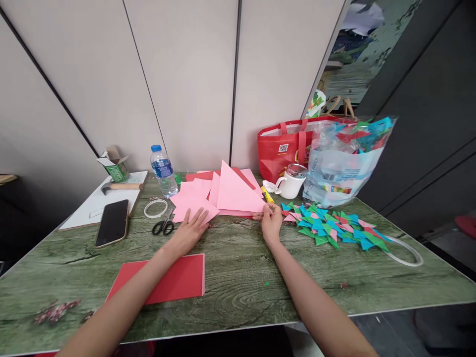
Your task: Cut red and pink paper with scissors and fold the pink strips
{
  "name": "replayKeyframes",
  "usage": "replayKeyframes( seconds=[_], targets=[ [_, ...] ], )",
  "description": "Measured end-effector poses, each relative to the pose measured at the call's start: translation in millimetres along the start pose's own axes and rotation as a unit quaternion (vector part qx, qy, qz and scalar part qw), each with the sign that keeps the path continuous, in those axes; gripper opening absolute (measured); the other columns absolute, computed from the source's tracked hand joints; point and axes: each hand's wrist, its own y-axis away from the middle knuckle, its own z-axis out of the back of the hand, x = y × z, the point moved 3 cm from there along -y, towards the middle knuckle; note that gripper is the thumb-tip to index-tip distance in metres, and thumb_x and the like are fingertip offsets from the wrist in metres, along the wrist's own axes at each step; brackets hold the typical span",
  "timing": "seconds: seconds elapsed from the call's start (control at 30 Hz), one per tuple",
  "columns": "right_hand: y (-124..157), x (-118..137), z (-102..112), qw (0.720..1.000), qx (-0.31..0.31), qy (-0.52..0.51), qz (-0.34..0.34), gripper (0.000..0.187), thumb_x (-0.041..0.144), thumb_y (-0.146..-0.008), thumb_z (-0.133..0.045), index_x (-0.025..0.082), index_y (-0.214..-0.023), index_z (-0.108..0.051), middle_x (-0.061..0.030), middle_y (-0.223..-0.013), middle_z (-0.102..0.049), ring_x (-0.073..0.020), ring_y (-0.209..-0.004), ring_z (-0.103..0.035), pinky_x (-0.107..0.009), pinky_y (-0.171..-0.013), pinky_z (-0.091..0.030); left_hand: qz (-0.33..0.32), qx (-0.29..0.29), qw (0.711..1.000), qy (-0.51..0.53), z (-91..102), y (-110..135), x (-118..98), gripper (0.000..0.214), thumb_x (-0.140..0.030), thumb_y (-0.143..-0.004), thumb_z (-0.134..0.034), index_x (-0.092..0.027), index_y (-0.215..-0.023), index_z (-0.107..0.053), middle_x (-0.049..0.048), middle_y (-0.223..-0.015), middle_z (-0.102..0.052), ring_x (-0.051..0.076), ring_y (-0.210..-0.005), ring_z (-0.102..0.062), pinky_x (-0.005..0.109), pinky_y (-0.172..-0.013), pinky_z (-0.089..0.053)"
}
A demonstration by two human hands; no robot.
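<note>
My left hand (pixel 189 231) lies flat, fingers apart, on the near edge of a pink paper sheet (pixel 194 199). Between the fingertips of my right hand (pixel 272 224) is the right corner of a pink paper triangle (pixel 238 192), whose tip points up. It stands raised over a loose pile of pink and red paper. A red paper stack (pixel 178 280) with a pink edge lies partly beneath my left forearm. Black-handled scissors (pixel 162 227) rest left of my left hand. Just beyond my right hand is a yellow glue stick (pixel 267 194).
Folded paper pieces (pixel 330 225) in several colours lie at right, by a white ring (pixel 412 255). Behind stand a white mug (pixel 292 184), a red bag (pixel 269 153) and a plastic bag (pixel 334 173). At left are a bottle (pixel 163 171), phone (pixel 112 223) and hammer (pixel 124 186).
</note>
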Motion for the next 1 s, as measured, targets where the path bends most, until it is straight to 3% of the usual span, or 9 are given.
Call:
replayKeyframes(
  seconds=[0.1,0.2,0.27,0.4,0.53,0.7,0.87,1.0],
  targets=[
    [-1,0,-1,1.000,0.012,-0.015,0.002,0.042,0.044,-0.079,-0.045,0.014,-0.108,-0.047,-0.0039,-0.070,-0.064,-0.0178,-0.051,-0.063,-0.032,-0.053,-0.053,0.070,-0.038,0.997,0.018,-2.3,4,26,0.027,-0.017,-0.087,-0.039,-0.012,-0.095,-0.064,0.0159,-0.122,-0.056,0.027,-0.126,-0.038,0.049,-0.104,-0.025],
    [-3,-4,-3,1.000,0.018,-0.022,-0.009,0.045,0.041,-0.079,-0.044,0.011,-0.112,-0.049,-0.0063,-0.075,-0.066,-0.0188,-0.056,-0.065,-0.033,-0.055,-0.054,0.152,-0.047,0.987,0.020,1.0,14,45,0.026,-0.022,-0.086,-0.041,-0.013,-0.083,-0.065,0.0161,-0.114,-0.061,0.028,-0.118,-0.046,0.046,-0.099,-0.034],
    [-4,-9,-4,0.999,0.019,-0.023,-0.022,0.046,0.039,-0.079,-0.042,0.011,-0.114,-0.049,-0.0067,-0.076,-0.066,-0.0195,-0.059,-0.065,-0.033,-0.055,-0.054,0.172,-0.040,0.984,-0.014,5.8,19,45,0.022,-0.020,-0.084,-0.043,-0.013,-0.077,-0.063,0.0178,-0.114,-0.060,0.032,-0.118,-0.044,0.050,-0.098,-0.033],
    [-4,-15,-5,0.998,0.023,-0.031,-0.046,0.044,0.034,-0.076,-0.044,0.012,-0.114,-0.049,-0.0065,-0.079,-0.067,-0.0200,-0.060,-0.067,-0.033,-0.056,-0.055,0.130,-0.034,0.990,-0.030,12.7,20,22,0.016,-0.022,-0.082,-0.049,-0.014,-0.090,-0.060,0.0169,-0.113,-0.057,0.030,-0.109,-0.050,0.044,-0.088,-0.041],
    [-2,-17,-6,0.997,0.034,-0.041,-0.056,0.041,0.031,-0.074,-0.045,0.012,-0.110,-0.052,-0.0062,-0.078,-0.067,-0.0198,-0.058,-0.067,-0.034,-0.059,-0.056,0.084,0.007,0.995,-0.046,9.1,11,3,0.037,-0.008,-0.084,-0.037,-0.016,-0.118,-0.049,0.0191,-0.125,-0.048,0.029,-0.104,-0.052,0.044,-0.083,-0.042],
    [-3,-18,-5,0.997,0.036,-0.025,-0.056,0.036,0.030,-0.074,-0.044,0.013,-0.104,-0.054,-0.0061,-0.075,-0.068,-0.0200,-0.059,-0.067,-0.035,-0.059,-0.057,0.005,0.085,0.996,0.023,0.2,0,-6,0.035,-0.004,-0.083,-0.035,-0.013,-0.110,-0.056,0.0168,-0.115,-0.057,0.024,-0.097,-0.056,0.040,-0.082,-0.046],
    [-3,-16,-5,0.997,0.030,-0.027,-0.060,0.035,0.029,-0.074,-0.044,0.012,-0.102,-0.055,-0.0063,-0.075,-0.069,-0.0197,-0.058,-0.067,-0.035,-0.059,-0.057,-0.002,0.039,0.998,0.041,0.7,13,11,0.041,-0.001,-0.079,-0.035,-0.013,-0.113,-0.055,0.0156,-0.115,-0.058,0.023,-0.104,-0.056,0.038,-0.088,-0.045],
    [-1,-11,-7,0.997,0.040,-0.038,-0.055,0.035,0.030,-0.075,-0.046,0.013,-0.103,-0.055,-0.0039,-0.065,-0.068,-0.0197,-0.055,-0.066,-0.037,-0.061,-0.057,0.102,0.019,0.995,-0.005,6.8,31,49,0.040,-0.001,-0.077,-0.036,-0.010,-0.109,-0.057,0.0177,-0.119,-0.057,0.027,-0.107,-0.055,0.040,-0.086,-0.046]
  ],
)
